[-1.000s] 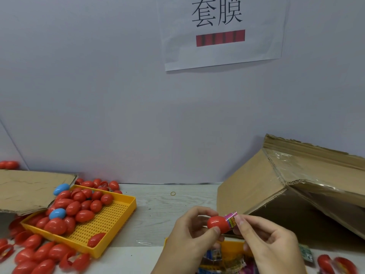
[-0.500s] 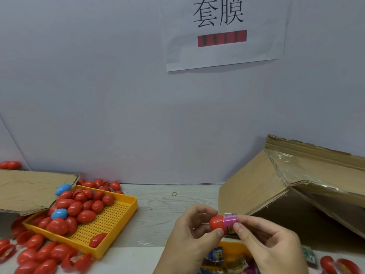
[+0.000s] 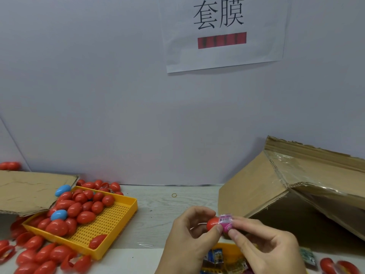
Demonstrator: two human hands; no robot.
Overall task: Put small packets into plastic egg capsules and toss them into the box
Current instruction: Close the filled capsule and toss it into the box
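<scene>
From the head camera, the left hand (image 3: 192,237) curls its thumb and fingers round a glossy red plastic egg capsule half (image 3: 213,223), smooth and rounded, its domed end pointing left and its open mouth facing right. The right hand (image 3: 262,247) pinches a small crinkly pink packet (image 3: 226,223) between thumb and forefinger at that mouth, the packet partly inside the shell. Shell and packet lie along one line, roughly level, running left to right, held above the pale wood-grain table (image 3: 158,206) in front of the big cardboard box (image 3: 276,192). That box is corrugated brown card, tipped on its side with shiny clear tape on its flaps and its dark opening toward the person.

To the left sits a yellow plastic tray (image 3: 110,222) with a perforated grid floor, heaped with smooth red eggs and two blue ones (image 3: 59,214). More red shells lie loose around it. Beneath the hands a second yellow tray (image 3: 231,251) holds printed foil packets.
</scene>
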